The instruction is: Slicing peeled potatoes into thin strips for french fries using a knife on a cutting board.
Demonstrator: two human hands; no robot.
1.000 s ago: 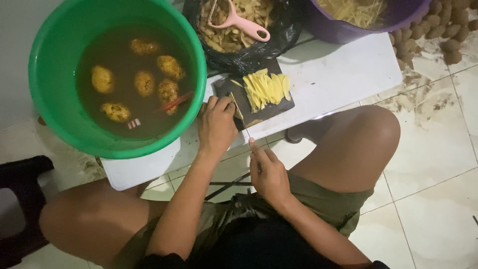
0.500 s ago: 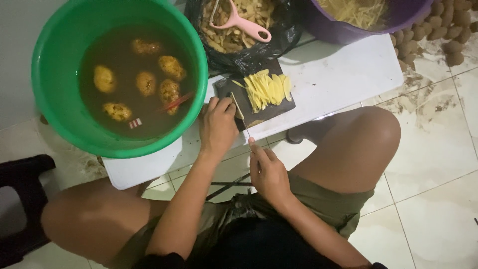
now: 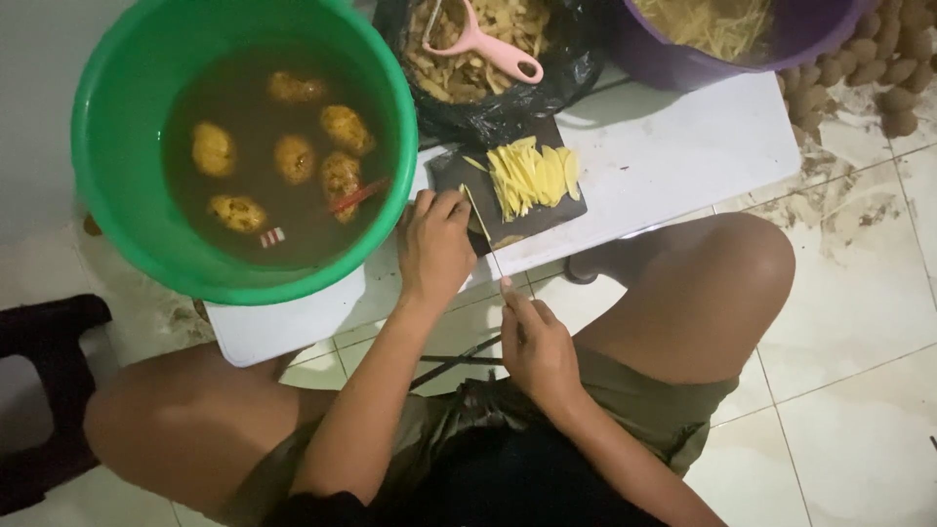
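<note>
head view: we grip a knife [image 3: 485, 237] in our right hand [image 3: 535, 346], left hand [image 3: 434, 244] pinning potato on the cutting board [image 3: 459, 176]; cut strips [image 3: 532, 176] piled, whole peeled potatoes [image 3: 278, 156] left soaking.

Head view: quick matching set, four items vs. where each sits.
Items:
1 pink peeler
2 cut yellow strips
3 peeled potatoes
4 knife

Places:
A in brown water, green basin
B right hand
C on peels, black bag
D dark cutting board

Pairs: 1-C, 2-D, 3-A, 4-B
</note>
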